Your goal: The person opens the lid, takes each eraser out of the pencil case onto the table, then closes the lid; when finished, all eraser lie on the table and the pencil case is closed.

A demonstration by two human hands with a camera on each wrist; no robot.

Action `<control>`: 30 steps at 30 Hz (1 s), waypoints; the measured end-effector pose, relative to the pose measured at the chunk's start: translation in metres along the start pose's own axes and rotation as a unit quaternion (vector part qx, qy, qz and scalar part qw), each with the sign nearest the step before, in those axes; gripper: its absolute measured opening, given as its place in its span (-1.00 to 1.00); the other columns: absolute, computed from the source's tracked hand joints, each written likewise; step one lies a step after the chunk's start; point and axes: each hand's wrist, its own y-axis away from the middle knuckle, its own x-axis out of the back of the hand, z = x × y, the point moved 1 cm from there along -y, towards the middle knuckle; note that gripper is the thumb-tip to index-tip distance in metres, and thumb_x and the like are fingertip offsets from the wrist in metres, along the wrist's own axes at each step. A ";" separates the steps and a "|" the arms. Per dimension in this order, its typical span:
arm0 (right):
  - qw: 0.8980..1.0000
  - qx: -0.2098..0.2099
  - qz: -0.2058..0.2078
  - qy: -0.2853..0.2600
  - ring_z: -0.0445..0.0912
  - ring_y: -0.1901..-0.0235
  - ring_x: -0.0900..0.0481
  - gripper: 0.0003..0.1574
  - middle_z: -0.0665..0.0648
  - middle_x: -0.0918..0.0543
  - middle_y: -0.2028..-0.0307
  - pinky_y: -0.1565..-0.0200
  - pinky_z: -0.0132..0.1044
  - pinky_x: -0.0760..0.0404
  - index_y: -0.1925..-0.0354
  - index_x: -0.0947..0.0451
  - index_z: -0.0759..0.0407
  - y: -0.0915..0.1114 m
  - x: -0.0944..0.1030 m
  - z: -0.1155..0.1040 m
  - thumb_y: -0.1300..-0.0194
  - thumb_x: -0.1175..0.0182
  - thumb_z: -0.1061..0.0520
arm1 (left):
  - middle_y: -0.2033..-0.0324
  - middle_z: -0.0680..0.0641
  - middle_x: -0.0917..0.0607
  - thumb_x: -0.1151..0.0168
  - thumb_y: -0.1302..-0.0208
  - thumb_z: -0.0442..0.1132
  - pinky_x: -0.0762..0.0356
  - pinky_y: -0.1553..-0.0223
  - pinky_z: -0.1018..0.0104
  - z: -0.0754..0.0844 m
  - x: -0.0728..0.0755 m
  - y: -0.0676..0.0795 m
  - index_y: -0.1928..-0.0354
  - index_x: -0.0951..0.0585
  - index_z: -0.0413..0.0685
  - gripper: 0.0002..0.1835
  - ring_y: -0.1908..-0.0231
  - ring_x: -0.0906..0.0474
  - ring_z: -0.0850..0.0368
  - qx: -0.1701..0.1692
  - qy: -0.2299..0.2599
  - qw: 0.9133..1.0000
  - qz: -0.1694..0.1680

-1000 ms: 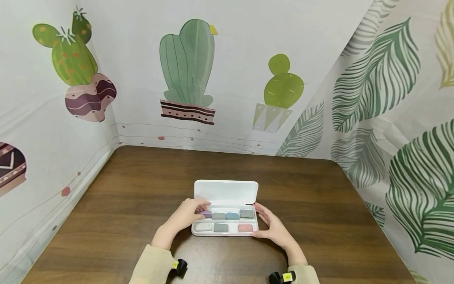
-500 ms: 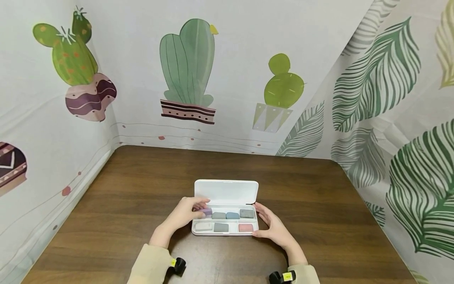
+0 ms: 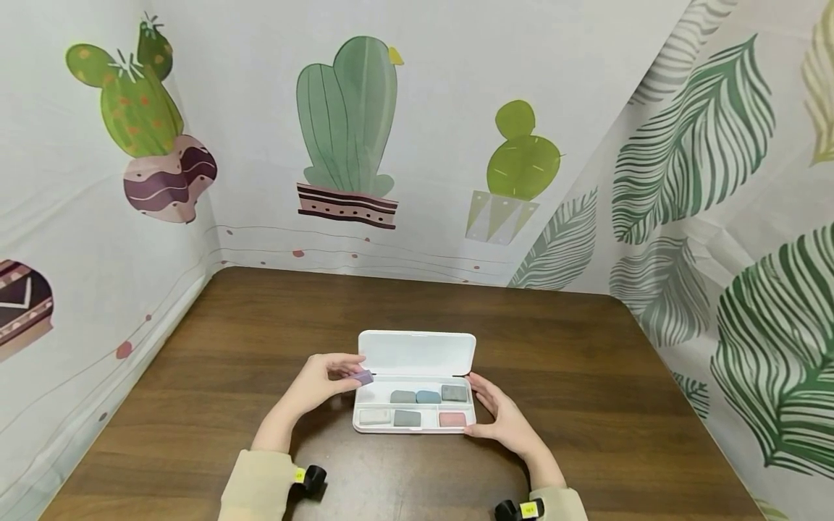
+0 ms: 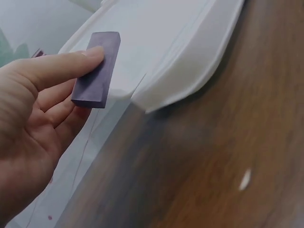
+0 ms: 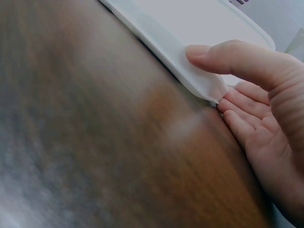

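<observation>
My left hand (image 3: 318, 382) pinches a small purple rectangular block (image 3: 364, 378) between thumb and fingers, just above the back left corner of a white lidded case (image 3: 417, 353). In the left wrist view the purple block (image 4: 96, 76) stands tilted under the thumb, clear of the case. At the other end, my right hand (image 3: 500, 414) holds the case, its thumb on the front right corner and its fingers along the right side. Inside lie a grey-green block (image 3: 403, 397), a blue block (image 3: 428, 397), a dark grey block (image 3: 454, 393) and a pink block (image 3: 452, 420).
A whitish block (image 3: 374, 417) and a grey block (image 3: 407, 419) lie in the case's front row. The case's lid stands raised at the back. The brown wooden table (image 3: 274, 311) meets a printed cloth (image 3: 443, 145) behind. A small white fleck (image 4: 245, 179) lies on the table.
My left hand has lifted the purple block out of the case's back left compartment and carried it left and slightly back. The right hand stays on the case.
</observation>
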 end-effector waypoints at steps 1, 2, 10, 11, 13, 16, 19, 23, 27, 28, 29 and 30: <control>1.000 0.004 0.000 0.001 -0.02 -0.37 -0.31 0.16 0.43 -0.27 -0.38 -0.26 -0.65 -0.23 -0.41 -0.13 0.42 0.000 0.000 0.000 0.06 -0.52 0.27 | 0.23 -0.12 -0.78 -0.41 -0.15 -0.29 -0.60 0.14 0.37 -0.002 0.002 0.001 -0.05 -0.65 -0.26 -0.60 0.23 -0.67 0.22 0.008 0.003 1.000 0.004; 1.000 0.007 0.001 0.002 -0.06 -0.36 -0.32 0.16 0.44 -0.27 -0.38 -0.26 -0.65 -0.24 -0.41 -0.13 0.43 0.000 0.000 0.000 0.06 -0.52 0.27 | 0.23 -0.12 -0.78 -0.41 -0.15 -0.28 -0.60 0.13 0.38 -0.003 0.004 0.001 -0.05 -0.65 -0.26 -0.59 0.22 -0.67 0.23 0.013 0.006 1.000 0.005; 1.000 0.012 0.001 -0.005 -0.33 -0.32 -0.32 0.13 0.45 -0.27 -0.38 -0.26 -0.65 -0.24 -0.41 -0.13 0.43 0.001 0.001 0.003 0.03 -0.50 0.28 | 0.19 -0.20 -0.77 -0.38 -0.19 -0.25 -0.61 0.23 0.43 -0.012 0.014 0.005 -0.06 -0.63 -0.32 -0.59 0.25 -0.65 0.25 0.061 0.013 0.998 -0.004; 1.000 0.011 0.002 -0.005 -0.33 -0.32 -0.31 0.13 0.44 -0.27 -0.38 -0.26 -0.65 -0.24 -0.41 -0.13 0.43 0.001 0.002 0.003 0.03 -0.50 0.28 | 0.18 -0.21 -0.77 -0.38 -0.20 -0.25 -0.61 0.30 0.41 -0.013 0.015 0.005 -0.06 -0.63 -0.32 -0.58 0.27 -0.65 0.24 0.067 0.013 0.998 -0.007; 1.000 0.009 0.002 -0.002 -0.32 -0.32 -0.32 0.13 0.44 -0.27 -0.38 -0.25 -0.65 -0.24 -0.41 -0.13 0.43 0.001 0.002 0.003 0.03 -0.50 0.27 | 0.18 -0.23 -0.76 -0.38 -0.20 -0.25 -0.61 0.42 0.36 -0.015 0.015 0.006 -0.07 -0.62 -0.33 -0.57 0.32 -0.63 0.23 0.080 0.015 0.997 -0.014; 1.000 0.008 0.003 -0.001 -0.33 -0.31 -0.32 0.13 0.44 -0.27 -0.38 -0.25 -0.66 -0.24 -0.41 -0.13 0.44 0.001 0.001 0.003 0.02 -0.50 0.27 | 0.20 -0.24 -0.76 -0.37 -0.20 -0.27 -0.58 0.52 0.34 -0.019 0.016 0.007 -0.07 -0.61 -0.36 -0.57 0.36 -0.61 0.20 0.089 0.011 0.996 -0.025; 1.000 0.011 0.003 -0.006 -0.38 -0.30 -0.31 0.13 0.46 -0.26 -0.38 -0.25 -0.66 -0.24 -0.40 -0.12 0.45 0.002 0.001 0.003 0.03 -0.49 0.28 | 0.23 -0.20 -0.78 -0.37 -0.18 -0.29 -0.60 0.35 0.38 -0.024 0.016 0.008 -0.04 -0.62 -0.38 -0.59 0.28 -0.67 0.11 0.079 -0.006 0.996 -0.035; 1.000 0.012 0.001 -0.008 -0.38 -0.30 -0.31 0.13 0.46 -0.26 -0.38 -0.25 -0.66 -0.23 -0.41 -0.12 0.44 0.002 0.000 0.003 0.03 -0.49 0.28 | 0.26 -0.17 -0.79 -0.38 -0.16 -0.31 -0.57 0.14 0.43 -0.026 0.015 0.009 -0.01 -0.63 -0.39 -0.60 0.16 -0.71 0.00 0.069 -0.027 0.996 -0.044; 1.000 0.012 0.000 -0.002 -0.25 -0.34 -0.31 0.13 0.44 -0.26 -0.39 -0.26 -0.66 -0.23 -0.41 -0.12 0.42 0.001 0.000 0.004 0.02 -0.49 0.27 | 0.27 -0.17 -0.79 -0.38 -0.16 -0.32 -0.58 0.14 0.43 -0.026 0.014 0.008 -0.01 -0.63 -0.41 -0.61 0.17 -0.71 -0.01 0.063 -0.036 0.996 -0.047; 1.000 0.013 -0.001 -0.001 -0.21 -0.35 -0.31 0.13 0.44 -0.26 -0.38 -0.26 -0.66 -0.23 -0.41 -0.12 0.42 0.001 0.001 0.004 0.02 -0.49 0.27 | 0.27 -0.18 -0.79 -0.37 -0.17 -0.32 -0.58 0.15 0.42 -0.025 0.014 0.008 -0.01 -0.63 -0.41 -0.61 0.17 -0.71 -0.02 0.062 -0.037 0.996 -0.046; 1.000 0.012 -0.001 -0.001 -0.18 -0.36 -0.31 0.13 0.44 -0.27 -0.38 -0.26 -0.66 -0.23 -0.41 -0.12 0.42 0.001 0.001 0.004 0.01 -0.49 0.27 | 0.27 -0.18 -0.79 -0.37 -0.17 -0.32 -0.59 0.15 0.41 -0.025 0.014 0.008 -0.01 -0.63 -0.41 -0.61 0.17 -0.71 -0.02 0.059 -0.038 0.997 -0.046; 1.000 0.012 -0.002 0.000 -0.16 -0.37 -0.31 0.13 0.44 -0.27 -0.38 -0.26 -0.65 -0.23 -0.41 -0.12 0.42 0.000 0.001 0.004 0.01 -0.49 0.27 | 0.26 -0.18 -0.79 -0.36 -0.18 -0.32 -0.59 0.15 0.41 -0.024 0.014 0.008 -0.01 -0.63 -0.41 -0.61 0.17 -0.71 -0.02 0.056 -0.041 0.997 -0.045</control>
